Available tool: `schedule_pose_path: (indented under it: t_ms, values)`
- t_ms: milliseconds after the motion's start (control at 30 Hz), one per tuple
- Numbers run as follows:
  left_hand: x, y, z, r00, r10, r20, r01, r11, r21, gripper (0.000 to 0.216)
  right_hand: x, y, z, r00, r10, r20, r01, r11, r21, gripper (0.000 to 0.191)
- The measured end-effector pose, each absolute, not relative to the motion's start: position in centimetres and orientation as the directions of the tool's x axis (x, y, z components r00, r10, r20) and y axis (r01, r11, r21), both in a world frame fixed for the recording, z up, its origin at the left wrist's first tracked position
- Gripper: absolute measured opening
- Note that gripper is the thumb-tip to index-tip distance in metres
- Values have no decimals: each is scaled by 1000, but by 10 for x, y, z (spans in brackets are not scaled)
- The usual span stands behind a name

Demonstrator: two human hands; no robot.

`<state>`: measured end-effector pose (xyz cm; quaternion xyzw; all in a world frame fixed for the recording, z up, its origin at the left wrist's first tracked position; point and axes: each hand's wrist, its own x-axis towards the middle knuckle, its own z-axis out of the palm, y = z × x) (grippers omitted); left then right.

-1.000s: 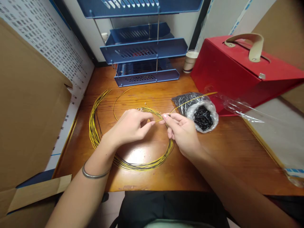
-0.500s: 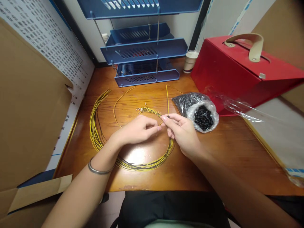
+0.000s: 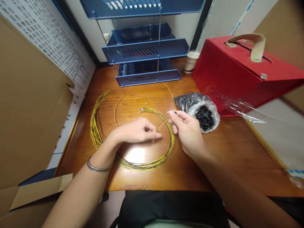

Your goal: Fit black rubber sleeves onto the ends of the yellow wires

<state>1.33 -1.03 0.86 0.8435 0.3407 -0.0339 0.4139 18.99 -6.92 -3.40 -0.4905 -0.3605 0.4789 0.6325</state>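
Observation:
A yellow wire [image 3: 162, 125] runs between my two hands above the table. My left hand [image 3: 136, 130] is closed in a pinch on it. My right hand [image 3: 190, 131] pinches the wire farther along, with a small black piece [image 3: 175, 112] showing at the fingertips. Beyond the right fingers the wire's free end [image 3: 170, 92] arches up and back. Beneath and around both hands lies a curved bundle of yellow and black wires [image 3: 144, 166], with small pale tips [image 3: 142, 110] at one end. Right of my right hand, an opened plastic bag [image 3: 215, 117] holds many small black pieces [image 3: 204, 118].
Blue stacked letter trays [image 3: 148, 77] stand at the back, with a paper cup [image 3: 191, 61] beside them. A red box [image 3: 228, 69] with a beige handle takes up the back right. Cardboard [image 3: 30, 85] edges the left side; a clear plastic strip [image 3: 244, 110] lies at right.
My right hand has moved a little right and away from the left, baring a length of wire between them. The free wire end has swung over. My left hand stays nearly in place.

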Motion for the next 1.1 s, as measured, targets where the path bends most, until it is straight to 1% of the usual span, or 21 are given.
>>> schedule_pose_path:
  t_ms: [100, 167, 267, 400, 500, 567, 733, 833, 900, 967, 1100]
  values:
    - [17, -12, 6, 769, 587, -254, 550, -404, 731, 47, 190, -71, -32, 143, 989, -26, -210, 4, -978, 32]
    - [21, -14, 4, 787, 575, -223, 512, -406, 757, 48, 190, -72, -31, 80, 996, -25, -186, -10, -983, 34]
    - [23, -14, 3, 806, 544, -233, 503, -423, 753, 52, 190, -71, -32, 141, 990, -20, -185, 7, -983, 34]
    - [22, -13, 4, 771, 554, -314, 572, -387, 723, 52, 192, -67, -34, 269, 963, -5, -242, 62, -968, 30]
    - [21, -12, 5, 734, 574, -363, 620, -347, 704, 52, 194, -66, -34, 298, 955, -2, -276, 85, -958, 30]
    - [21, -13, 5, 722, 586, -368, 633, -345, 693, 52, 195, -66, -33, 298, 955, -5, -284, 84, -955, 30]
    - [23, -16, 1, 712, 623, -324, 640, -387, 664, 54, 194, -66, -33, 273, 962, -12, -270, 65, -961, 30]
    - [27, -18, -2, 701, 681, -212, 610, -418, 674, 55, 193, -67, -33, 185, 982, -30, -247, 17, -969, 33]
    - [29, -19, -3, 712, 682, -170, 582, -438, 685, 55, 192, -68, -32, 129, 991, -42, -234, -11, -972, 35]
    - [29, -19, -2, 726, 655, -208, 586, -431, 686, 55, 191, -68, -33, 149, 988, -43, -240, -6, -971, 35]
    - [24, -18, 4, 716, 610, -338, 647, -399, 650, 54, 193, -66, -34, 292, 956, -31, -305, 62, -950, 34]
